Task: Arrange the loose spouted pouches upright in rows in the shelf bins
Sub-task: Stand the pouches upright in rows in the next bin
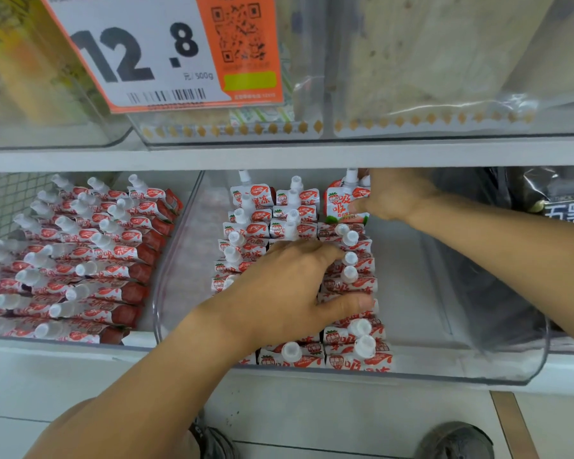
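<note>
Gently now: your right hand point(391, 197) pinches one pouch point(343, 203) upright at the back of the clear bin point(179, 260), behind the third row. Your left hand point(289, 286) lies spread on the rows point(246, 233), thumb against the right-hand row. These look soft, light and slick (the film probably crumples), so take hold at the stiff spout point(351, 176) or the shoulders.
</note>
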Demonstrator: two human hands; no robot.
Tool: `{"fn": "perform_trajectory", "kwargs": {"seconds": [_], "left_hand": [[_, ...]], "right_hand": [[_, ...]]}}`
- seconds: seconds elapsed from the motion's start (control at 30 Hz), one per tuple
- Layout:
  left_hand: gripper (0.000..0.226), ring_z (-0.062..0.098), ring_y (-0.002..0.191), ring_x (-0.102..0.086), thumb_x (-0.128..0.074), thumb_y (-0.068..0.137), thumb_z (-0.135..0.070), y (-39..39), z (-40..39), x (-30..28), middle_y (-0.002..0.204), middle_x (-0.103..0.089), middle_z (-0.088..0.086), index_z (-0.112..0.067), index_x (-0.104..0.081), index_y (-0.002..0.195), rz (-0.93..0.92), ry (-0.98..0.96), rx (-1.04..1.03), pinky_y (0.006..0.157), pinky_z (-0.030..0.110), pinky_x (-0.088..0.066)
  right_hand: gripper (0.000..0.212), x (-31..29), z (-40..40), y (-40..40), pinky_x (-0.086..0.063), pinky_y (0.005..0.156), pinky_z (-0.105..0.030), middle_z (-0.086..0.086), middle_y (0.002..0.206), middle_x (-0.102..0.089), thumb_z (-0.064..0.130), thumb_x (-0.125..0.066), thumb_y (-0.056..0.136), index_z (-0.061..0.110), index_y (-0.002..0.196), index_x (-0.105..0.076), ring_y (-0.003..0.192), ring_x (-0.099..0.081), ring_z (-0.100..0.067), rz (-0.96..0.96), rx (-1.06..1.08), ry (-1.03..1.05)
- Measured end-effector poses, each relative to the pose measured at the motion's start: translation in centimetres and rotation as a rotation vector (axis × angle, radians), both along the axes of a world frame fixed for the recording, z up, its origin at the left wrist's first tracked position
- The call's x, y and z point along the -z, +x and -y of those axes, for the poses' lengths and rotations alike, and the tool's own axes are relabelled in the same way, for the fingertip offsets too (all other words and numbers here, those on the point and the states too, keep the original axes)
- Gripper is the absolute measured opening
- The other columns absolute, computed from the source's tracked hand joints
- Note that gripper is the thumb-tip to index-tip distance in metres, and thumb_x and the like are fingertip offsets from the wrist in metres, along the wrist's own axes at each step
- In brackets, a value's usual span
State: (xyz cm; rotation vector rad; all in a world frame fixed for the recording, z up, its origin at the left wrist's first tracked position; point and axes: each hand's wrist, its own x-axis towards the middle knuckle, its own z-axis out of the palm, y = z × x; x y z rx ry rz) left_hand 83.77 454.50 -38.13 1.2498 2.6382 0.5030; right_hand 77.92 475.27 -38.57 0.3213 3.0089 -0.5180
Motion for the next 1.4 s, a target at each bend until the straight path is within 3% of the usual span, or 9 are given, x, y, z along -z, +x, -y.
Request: {"fn": "perform_trajectory", "kwargs": {"seconds": [0.27,0.43,0.57,0.67,0.73,0.87,1.03,1.17,1.4], "left_hand": [[0.07,0.011,0.118,-0.051,-0.046,0.081,-0.075,0.3,-0.1,0.2,0.127,-0.058,-0.01,-0.028,-0.046,0.133,0.013,-0.005,-0.022,0.105,0.032,-0.038],[0.059,0.012,0.115,-0.052,-0.043,0.088,-0.067,0.2,-0.2,0.4,0.126,-0.059,-0.007,-0.028,-0.047,0.133,-0.004,-0.007,-0.063,0.102,0.03,-0.039],[0.058,0.011,0.117,-0.05,-0.039,0.09,-0.066,0.3,-0.3,0.3,0.128,-0.057,-0.008,-0.028,-0.046,0.133,-0.038,-0.03,-0.051,0.102,0.028,-0.035],[0.058,0.012,0.12,-0.048,-0.038,0.092,-0.063,0.5,-0.3,0.3,0.131,-0.055,-0.008,-0.026,-0.044,0.135,-0.056,-0.042,-0.036,0.106,0.03,-0.033],[0.058,0.012,0.122,-0.046,-0.037,0.093,-0.062,0.6,-0.4,0.4,0.133,-0.053,-0.008,-0.025,-0.043,0.137,-0.062,-0.045,-0.037,0.108,0.031,-0.032],[0.058,0.012,0.121,-0.047,-0.038,0.092,-0.062,0.7,-0.2,0.4,0.132,-0.054,-0.007,-0.026,-0.044,0.137,-0.035,-0.03,-0.045,0.108,0.031,-0.032],[0.057,0.012,0.12,-0.048,-0.037,0.093,-0.063,0.6,0.1,0.6,0.128,-0.056,-0.007,-0.026,-0.045,0.135,-0.026,-0.037,-0.022,0.108,0.033,-0.033],[0.053,0.012,0.117,-0.049,-0.039,0.093,-0.061,0.7,0.5,0.5,0.123,-0.058,-0.008,-0.025,-0.05,0.131,-0.007,-0.022,-0.012,0.107,0.027,-0.029],[0.055,0.012,0.115,-0.048,-0.038,0.09,-0.065,0.8,0.6,0.4,0.119,-0.057,-0.008,-0.026,-0.053,0.126,-0.008,-0.032,0.0,0.109,0.03,-0.028]], "right_hand": [[0.049,-0.3,0.5,0.1,-0.04,0.073,-0.027,-0.005,0.111,-0.064,0.036,-0.082,0.075,0.016,0.113,-0.057,0.096,-0.058,-0.024,0.029,-0.13,0.154],[0.032,-1.9,-0.3,0.4,-0.048,0.096,-0.04,0.001,0.114,-0.064,0.034,-0.07,0.087,0.017,0.113,-0.06,0.102,-0.059,-0.022,0.212,-0.289,0.027],[0.028,-1.3,-0.4,0.5,-0.049,0.095,-0.044,-0.003,0.113,-0.068,0.033,-0.065,0.091,0.02,0.116,-0.066,0.103,-0.061,-0.024,0.176,-0.319,-0.019],[0.012,0.2,-0.1,0.1,-0.048,0.075,-0.03,0.008,0.095,-0.062,0.023,-0.062,0.092,0.035,0.096,-0.061,0.093,-0.057,-0.02,0.049,-0.293,-0.004],[0.02,0.6,0.4,-0.2,-0.039,0.063,-0.026,0.008,0.084,-0.054,0.014,-0.059,0.091,0.033,0.085,-0.054,0.087,-0.053,-0.02,0.012,-0.26,0.008],[0.026,0.7,0.9,0.2,-0.046,0.081,-0.034,-0.009,0.104,-0.06,0.027,-0.063,0.092,0.007,0.109,-0.059,0.102,-0.058,-0.028,-0.088,-0.065,0.043],[0.045,2.0,0.8,0.2,-0.036,0.068,-0.031,-0.01,0.087,-0.057,0.041,-0.072,0.086,0.009,0.065,-0.047,0.082,-0.054,-0.025,-0.051,0.152,0.01],[0.032,2.1,1.6,-0.1,-0.038,0.073,-0.031,-0.016,0.097,-0.061,0.029,-0.073,0.087,0.006,0.079,-0.052,0.097,-0.059,-0.03,-0.12,0.154,-0.022],[0.013,0.6,1.1,0.6,-0.053,0.086,-0.031,-0.005,0.097,-0.071,0.018,-0.075,0.082,0.008,0.09,-0.075,0.094,-0.066,-0.022,0.037,0.012,0.026]]}}
